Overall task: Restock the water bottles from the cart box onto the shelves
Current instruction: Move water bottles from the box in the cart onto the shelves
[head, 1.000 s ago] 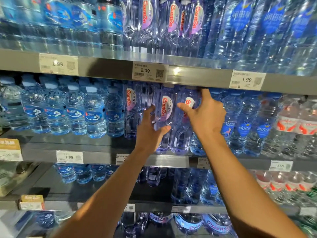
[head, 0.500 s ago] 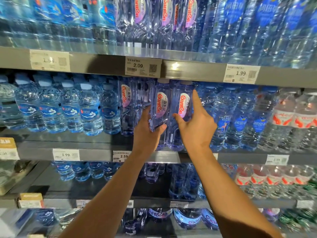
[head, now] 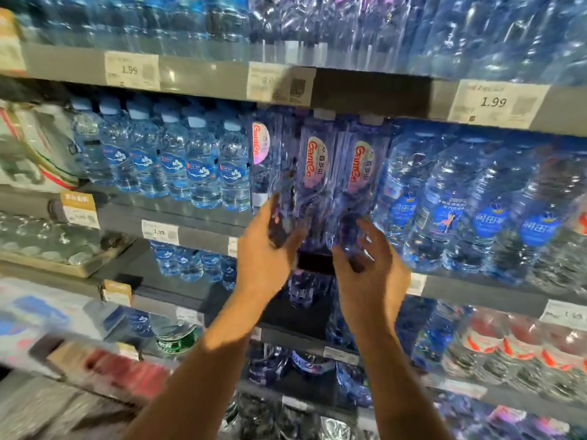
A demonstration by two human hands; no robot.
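Head view showed me both hands at the foot of the purple bottles on the middle shelf. My left hand lay against the lower part of the left bottle, thumb and fingers spread round its base; whether that grip was clamped or merely resting I could not tell, as the frame was smeared there. My right hand sat just below the right bottle, its fingers loosely curled and apart, closing on nothing that I could make out. Both bottles stood upright side by side, touching, caps close under the upper shelf, between the small blue bottles on one side and the big blue-label bottles on the other. The cart box was out of sight. I judged the step in hand to be the seating of this pair in their lane, and nearly done, since they stood level with the row. The next move, as I read it, called for freeing both hands without dragging the bottles forward off the lip, then turning down to the cart for more. The risk I saw was a tall, narrow bottle tipping against its neighbour if nudged at the base.
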